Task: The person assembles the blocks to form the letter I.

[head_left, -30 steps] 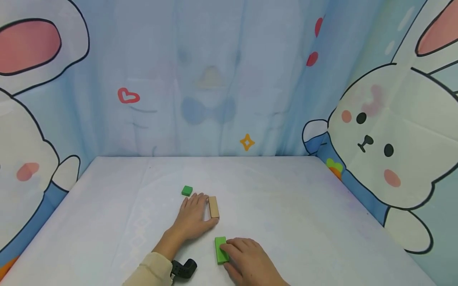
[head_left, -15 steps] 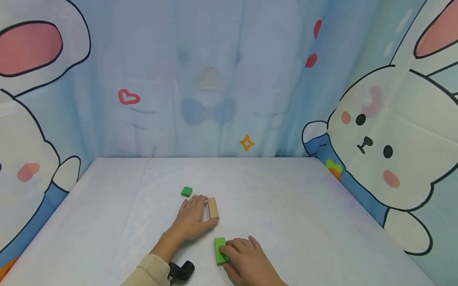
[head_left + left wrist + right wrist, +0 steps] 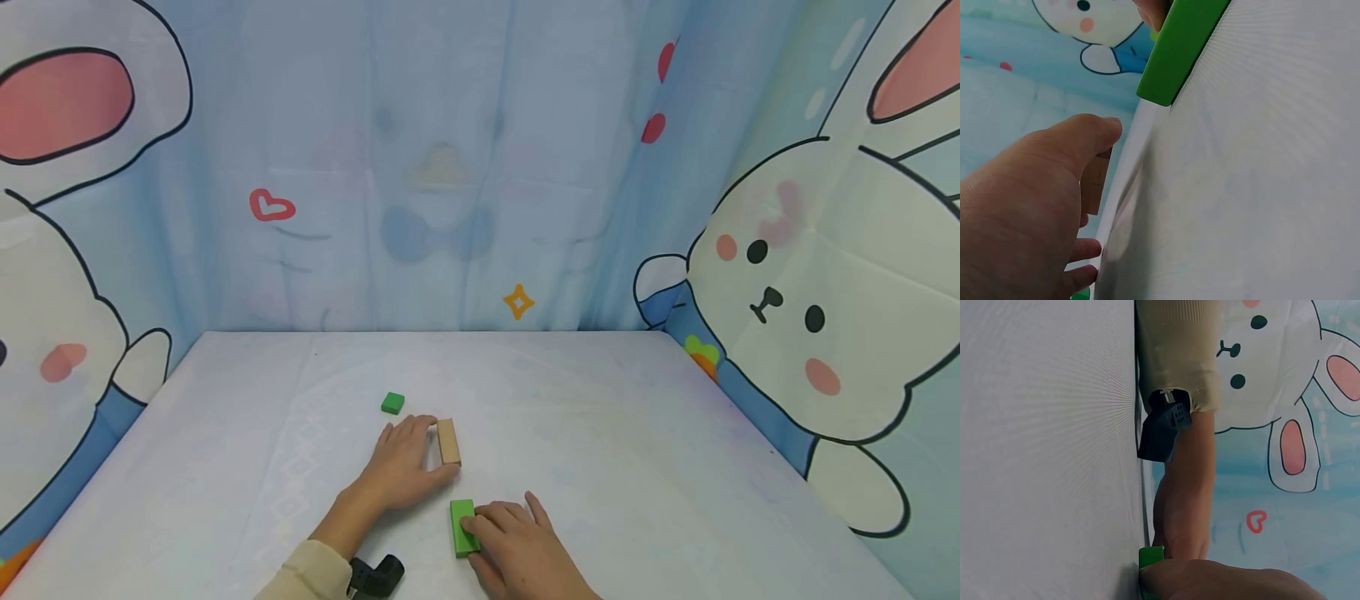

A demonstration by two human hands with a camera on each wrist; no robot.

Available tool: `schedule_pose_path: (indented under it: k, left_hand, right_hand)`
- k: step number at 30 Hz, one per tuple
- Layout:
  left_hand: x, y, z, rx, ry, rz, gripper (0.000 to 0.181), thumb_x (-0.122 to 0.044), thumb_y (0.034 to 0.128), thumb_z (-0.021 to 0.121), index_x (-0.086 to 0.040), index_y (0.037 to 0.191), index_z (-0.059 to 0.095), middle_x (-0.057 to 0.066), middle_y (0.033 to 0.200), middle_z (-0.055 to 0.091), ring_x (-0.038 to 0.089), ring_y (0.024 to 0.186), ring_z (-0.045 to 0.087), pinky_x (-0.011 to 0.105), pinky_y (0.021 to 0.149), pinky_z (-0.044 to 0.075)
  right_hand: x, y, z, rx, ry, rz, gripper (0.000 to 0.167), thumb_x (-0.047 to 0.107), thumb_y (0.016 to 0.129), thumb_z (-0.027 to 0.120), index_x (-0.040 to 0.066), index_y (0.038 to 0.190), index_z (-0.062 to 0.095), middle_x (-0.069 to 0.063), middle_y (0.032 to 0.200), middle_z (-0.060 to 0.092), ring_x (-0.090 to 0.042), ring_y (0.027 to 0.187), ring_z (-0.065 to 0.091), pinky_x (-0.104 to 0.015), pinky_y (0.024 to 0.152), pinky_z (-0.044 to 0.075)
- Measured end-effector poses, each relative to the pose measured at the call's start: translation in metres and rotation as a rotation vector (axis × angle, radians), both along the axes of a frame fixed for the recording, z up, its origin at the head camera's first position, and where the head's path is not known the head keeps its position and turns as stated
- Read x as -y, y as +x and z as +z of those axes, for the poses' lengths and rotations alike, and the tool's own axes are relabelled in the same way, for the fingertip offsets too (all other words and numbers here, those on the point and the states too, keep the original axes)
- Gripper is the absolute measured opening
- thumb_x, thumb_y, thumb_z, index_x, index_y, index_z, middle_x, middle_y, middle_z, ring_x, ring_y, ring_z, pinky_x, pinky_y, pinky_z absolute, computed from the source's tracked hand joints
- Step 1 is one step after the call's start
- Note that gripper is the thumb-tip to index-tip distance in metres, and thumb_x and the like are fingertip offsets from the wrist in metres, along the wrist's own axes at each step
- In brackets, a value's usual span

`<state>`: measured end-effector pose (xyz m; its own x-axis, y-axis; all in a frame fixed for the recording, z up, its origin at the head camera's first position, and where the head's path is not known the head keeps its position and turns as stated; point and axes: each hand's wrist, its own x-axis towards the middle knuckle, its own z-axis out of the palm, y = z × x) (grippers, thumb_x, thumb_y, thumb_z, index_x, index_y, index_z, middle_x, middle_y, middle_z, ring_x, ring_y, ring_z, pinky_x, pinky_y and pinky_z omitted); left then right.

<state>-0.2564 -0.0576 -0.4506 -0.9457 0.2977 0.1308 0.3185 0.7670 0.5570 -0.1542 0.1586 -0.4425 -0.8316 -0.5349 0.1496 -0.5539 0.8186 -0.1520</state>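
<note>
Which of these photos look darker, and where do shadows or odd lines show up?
Head view: bright, evenly lit table; left wrist: dimmer, soft shadow beside the left hand, fine fanning lines on the table; right wrist: also dim, similar lines, shadow beside the green block.

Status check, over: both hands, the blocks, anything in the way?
Left hand grips tan block. Right hand holds long green block. Left thumb lies between them; small green block untouched beyond left fingers.
</note>
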Motion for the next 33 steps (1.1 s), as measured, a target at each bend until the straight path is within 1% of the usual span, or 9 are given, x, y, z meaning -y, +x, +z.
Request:
schedule_pose_path:
  k: [5,13,19,24,33]
  left_hand:
    - [0.0002,0.0021,-0.0005,0.004,-0.015,-0.005,0.081,-0.056,0.0934,0.067,-0.004,0.151,0.043,0.015,0.155,0.049,0.035,0.151,0.038,0.063,0.125,0.021]
    - [0.0002,0.0031,0.002,0.007,-0.025,-0.018,0.082,-0.058,0.0934,0.067,-0.005,0.151,0.042,0.016,0.156,0.047,0.035,0.151,0.038,0.064,0.125,0.021]
    - [-0.0005,0.006,0.0025,0.017,-0.027,-0.024,0.082,-0.059,0.0934,0.066,-0.006,0.15,0.042,0.016,0.155,0.047,0.035,0.149,0.04,0.065,0.124,0.022]
    - [-0.0009,0.0081,0.0025,0.017,-0.03,-0.028,0.081,-0.059,0.0932,0.066,-0.006,0.15,0.043,0.017,0.155,0.047,0.035,0.149,0.041,0.066,0.123,0.022]
    - [0.0005,0.0098,0.0025,0.019,-0.068,-0.045,0.081,-0.063,0.0924,0.065,-0.007,0.147,0.045,0.015,0.154,0.047,0.034,0.149,0.04,0.065,0.124,0.022]
  right_hand:
    - [0.0002,0.0004,-0.0004,0.004,0.0,0.003,0.033,0.036,0.096,0.071,0.025,0.127,0.068,0.005,0.123,0.068,-0.025,0.119,0.063,-0.072,0.103,0.043]
    - [0.0028,-0.0022,0.0011,0.033,0.014,-0.02,0.034,0.038,0.097,0.07,0.027,0.129,0.068,0.007,0.123,0.067,-0.025,0.121,0.062,-0.073,0.105,0.041]
    - [0.0033,-0.0006,0.0015,0.042,0.013,-0.022,0.033,0.038,0.097,0.07,0.026,0.128,0.069,0.007,0.122,0.068,-0.025,0.12,0.062,-0.073,0.105,0.042]
    - [0.0037,-0.0003,0.0007,0.027,0.017,-0.017,0.035,0.038,0.095,0.072,0.026,0.128,0.069,0.007,0.121,0.068,-0.025,0.119,0.063,-0.072,0.103,0.043]
    - [0.0033,-0.0001,0.0002,0.017,0.012,-0.004,0.034,0.037,0.096,0.071,0.025,0.128,0.069,0.006,0.122,0.068,-0.025,0.119,0.062,-0.072,0.103,0.044]
